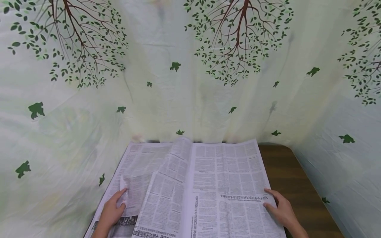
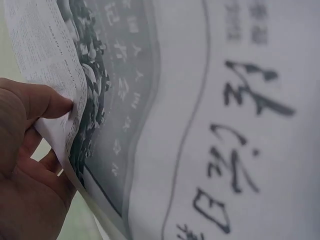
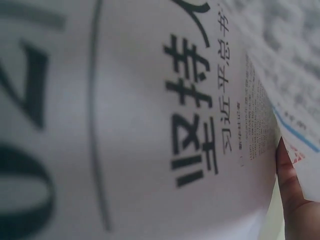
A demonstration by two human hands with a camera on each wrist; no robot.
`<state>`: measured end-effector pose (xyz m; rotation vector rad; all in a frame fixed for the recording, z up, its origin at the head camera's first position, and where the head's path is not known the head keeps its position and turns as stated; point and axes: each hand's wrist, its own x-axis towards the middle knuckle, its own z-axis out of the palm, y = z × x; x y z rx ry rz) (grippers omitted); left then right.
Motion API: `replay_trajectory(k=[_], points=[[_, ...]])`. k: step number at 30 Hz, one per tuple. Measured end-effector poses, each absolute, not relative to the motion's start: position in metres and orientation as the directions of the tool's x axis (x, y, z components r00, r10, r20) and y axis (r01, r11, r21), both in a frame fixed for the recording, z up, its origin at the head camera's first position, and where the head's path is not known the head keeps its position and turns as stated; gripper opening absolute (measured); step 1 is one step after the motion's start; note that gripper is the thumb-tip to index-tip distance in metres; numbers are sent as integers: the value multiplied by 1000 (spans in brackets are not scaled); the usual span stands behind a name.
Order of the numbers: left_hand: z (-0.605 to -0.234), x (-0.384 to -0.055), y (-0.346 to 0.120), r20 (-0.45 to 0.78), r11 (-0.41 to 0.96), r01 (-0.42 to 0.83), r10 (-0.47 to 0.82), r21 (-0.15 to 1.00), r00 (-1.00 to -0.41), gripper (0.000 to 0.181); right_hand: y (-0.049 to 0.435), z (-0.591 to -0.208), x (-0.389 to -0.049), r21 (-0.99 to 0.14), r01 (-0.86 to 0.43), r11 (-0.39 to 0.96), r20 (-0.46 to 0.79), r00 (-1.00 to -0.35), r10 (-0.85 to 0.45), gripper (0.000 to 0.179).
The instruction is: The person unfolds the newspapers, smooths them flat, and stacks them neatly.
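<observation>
A large open newspaper spreads over the lower middle of the head view, its headlines upside down. One inner page curves up along the fold and leans left over the left-hand sheet. My left hand pinches paper on the left side, where the sheet creases; in the left wrist view the thumb of that hand lies on the front and fingers show behind. My right hand grips the right edge between thumb and fingers. The right wrist view shows a finger of the right hand at the sheets, the rest hidden.
Below the newspaper's right edge, a dark brown wooden table with a rounded corner shows. A pale cloth printed with trees and green leaves hangs behind the table and on both sides.
</observation>
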<state>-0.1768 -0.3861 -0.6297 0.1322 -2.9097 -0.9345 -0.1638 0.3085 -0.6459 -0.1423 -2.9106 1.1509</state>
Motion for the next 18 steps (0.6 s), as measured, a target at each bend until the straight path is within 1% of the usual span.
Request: replay_trajectory(k=[2, 5, 8, 11, 15, 17, 18], points=[[-629, -177, -388, -6, 801, -98, -117, 591, -993, 66, 309, -647, -163, -674, 75, 735, -16, -996, 87, 64], [-628, -176, -391, -52, 797, -131, -124, 590, -991, 67, 310, -648, -162, -658, 57, 751, 7, -997, 81, 63], [-629, -174, -394, -53, 806, -136, -129, 576, -990, 64, 312, -649, -161, -649, 40, 760, 26, -997, 74, 63], [-633, -172, -398, 30, 829, -88, -126, 552, -992, 62, 314, -649, -161, -642, 25, 766, 38, -997, 65, 63], [-640, -170, -404, 200, 860, 21, -95, 510, -975, 63, 317, -648, -161, -629, -17, 777, 82, -996, 44, 63], [-640, -169, -406, 217, 869, 32, -87, 494, -972, 64, 318, -648, -161, -628, -54, 777, 122, -992, 30, 64], [-640, -169, -407, 205, 870, 25, -88, 493, -975, 64, 318, -648, -161, -628, -73, 775, 140, -990, 21, 64]])
